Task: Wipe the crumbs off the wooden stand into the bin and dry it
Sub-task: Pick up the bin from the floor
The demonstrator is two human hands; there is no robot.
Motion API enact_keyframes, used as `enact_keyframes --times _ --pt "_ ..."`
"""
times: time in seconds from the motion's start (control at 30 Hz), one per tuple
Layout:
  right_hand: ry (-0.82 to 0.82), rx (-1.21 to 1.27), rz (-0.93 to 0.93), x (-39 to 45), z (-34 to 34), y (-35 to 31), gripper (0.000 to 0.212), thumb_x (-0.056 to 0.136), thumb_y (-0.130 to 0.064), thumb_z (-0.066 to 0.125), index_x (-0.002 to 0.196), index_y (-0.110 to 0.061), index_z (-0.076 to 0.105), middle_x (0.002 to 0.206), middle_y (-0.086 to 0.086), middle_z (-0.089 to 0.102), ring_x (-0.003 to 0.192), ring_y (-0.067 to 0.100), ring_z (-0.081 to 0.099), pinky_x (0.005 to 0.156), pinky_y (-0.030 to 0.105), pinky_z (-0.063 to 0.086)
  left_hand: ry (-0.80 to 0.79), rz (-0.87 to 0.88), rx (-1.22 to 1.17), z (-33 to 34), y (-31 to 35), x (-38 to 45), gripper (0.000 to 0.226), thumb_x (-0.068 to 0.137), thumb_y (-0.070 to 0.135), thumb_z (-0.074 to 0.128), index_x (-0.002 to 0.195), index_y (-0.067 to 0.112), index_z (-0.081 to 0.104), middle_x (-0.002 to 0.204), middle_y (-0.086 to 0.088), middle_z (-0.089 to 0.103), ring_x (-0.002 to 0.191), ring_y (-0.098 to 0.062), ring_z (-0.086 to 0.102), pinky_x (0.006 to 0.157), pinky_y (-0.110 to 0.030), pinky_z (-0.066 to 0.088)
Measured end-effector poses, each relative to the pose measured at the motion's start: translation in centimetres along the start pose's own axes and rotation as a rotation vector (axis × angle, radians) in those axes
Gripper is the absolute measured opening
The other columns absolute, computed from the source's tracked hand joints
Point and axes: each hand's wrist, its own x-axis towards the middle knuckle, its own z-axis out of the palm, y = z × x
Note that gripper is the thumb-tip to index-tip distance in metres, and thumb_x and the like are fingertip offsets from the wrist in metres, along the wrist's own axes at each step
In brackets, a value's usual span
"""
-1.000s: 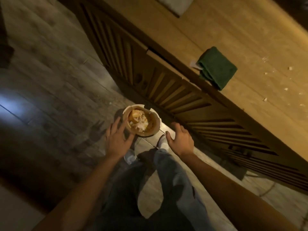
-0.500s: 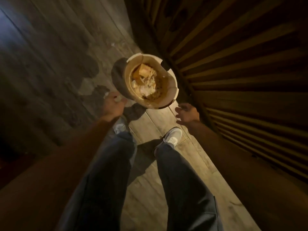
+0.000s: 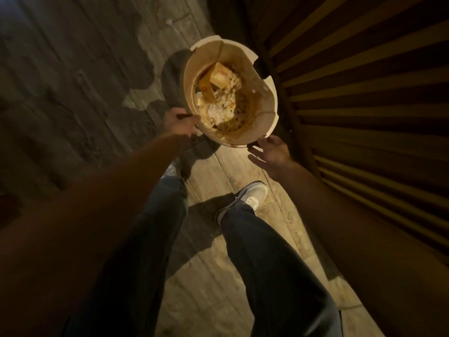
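The bin (image 3: 264,110) is a round pale wooden bucket on the floor, with paper scraps and food waste inside. My left hand (image 3: 178,122) is closed on its left rim. My right hand (image 3: 271,153) is at the near right rim with its fingers spread; the thumb touches the edge and the fingers reach beneath it. Only the dark slatted side of the wooden stand (image 3: 364,88) shows, on the right. Its top, the crumbs and the cloth are out of view.
Grey-brown floor planks (image 3: 80,88) stretch to the left. My legs in dark jeans and a pale shoe (image 3: 252,197) stand just below the bin. The stand's side runs close along the bin's right edge.
The view has dropped from the stand's top to the floor and come closer to the bin. Both hands have moved up to the bin's rim, and the left one has closed on it.
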Motion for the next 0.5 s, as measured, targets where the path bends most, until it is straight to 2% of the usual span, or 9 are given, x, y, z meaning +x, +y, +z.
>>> enact_keyframes --times 0.13,0.2,0.3,0.4,0.5 --pt "-0.002 -0.013 -0.018 0.3 0.0 -0.1 0.028 0.103 -0.008 0.055 0.126 -0.020 0.043 0.100 0.007 0.066 0.081 0.021 0.074 0.067 0.029 0.062 -0.008 -0.064 -0.003 1.0 0.9 -0.1 0.034 0.079 0.007 0.080 0.097 0.021 0.055 0.101 -0.007 0.069 0.080 -0.017 0.072 0.077 -0.035 0.063" --pt "-0.001 0.009 -0.004 -0.1 0.0 -0.3 0.025 0.104 -0.009 0.053 0.122 -0.023 0.042 0.102 0.006 0.065 0.084 0.022 0.074 0.065 0.029 0.062 -0.028 -0.073 0.046 1.2 1.3 -0.7 0.035 0.079 0.004 0.079 0.092 0.023 0.054 0.104 -0.008 0.069 0.084 -0.019 0.073 0.078 -0.036 0.063" --pt "0.011 0.027 0.041 -1.2 -0.3 -0.6 0.030 0.104 -0.010 0.055 0.127 -0.024 0.042 0.106 0.006 0.065 0.083 0.021 0.073 0.061 0.028 0.059 0.001 -0.047 0.077 1.0 2.0 -2.7 0.036 0.078 0.000 0.078 0.097 0.018 0.054 0.101 -0.010 0.069 0.082 -0.021 0.072 0.080 -0.038 0.062" --pt "0.014 0.031 0.085 -2.5 -0.6 -1.0 0.035 0.101 -0.008 0.060 0.125 -0.027 0.042 0.113 0.008 0.065 0.081 0.019 0.074 0.059 0.026 0.058 0.007 -0.033 0.073 0.1 2.6 -5.0 0.038 0.079 0.000 0.078 0.109 0.010 0.057 0.112 -0.013 0.066 0.098 -0.026 0.068 0.077 -0.035 0.062" --pt "-0.003 0.028 0.113 -4.2 -1.1 -0.9 0.033 0.100 -0.007 0.061 0.124 -0.024 0.045 0.120 0.011 0.064 0.081 0.022 0.075 0.059 0.027 0.058 -0.065 -0.095 0.022 -1.1 2.8 -7.6 0.049 0.082 -0.001 0.073 0.125 0.007 0.051 0.123 -0.017 0.057 0.108 -0.033 0.064 0.079 -0.044 0.061"
